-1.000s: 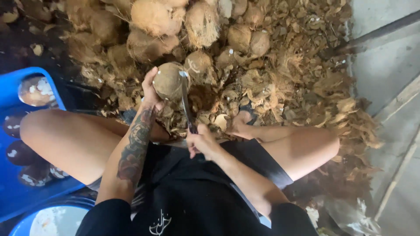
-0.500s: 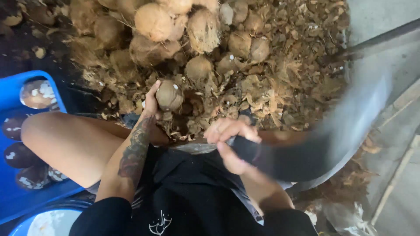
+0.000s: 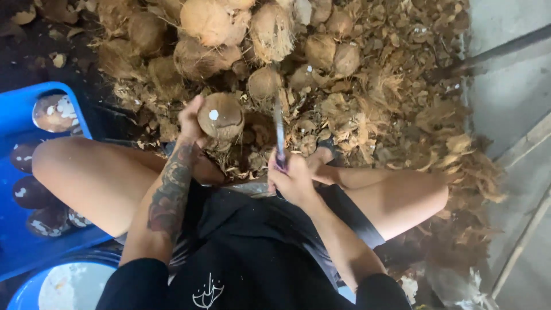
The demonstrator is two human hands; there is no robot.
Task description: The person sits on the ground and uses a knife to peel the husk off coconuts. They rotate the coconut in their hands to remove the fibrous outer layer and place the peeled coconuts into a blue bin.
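Head view: my left hand grips a husked coconut, held up at centre-left, white chip showing. My right hand is closed on a knife, blade pointing to 12, just at the nut's 3 o'clock. I judge mid-chopping; the next cut needs aim clear of my fingers. Husk pile beyond.

One husked coconut and one knife are held; roughly ten unhusked coconuts are piled behind. Five coconut shells are counted in one blue crate.
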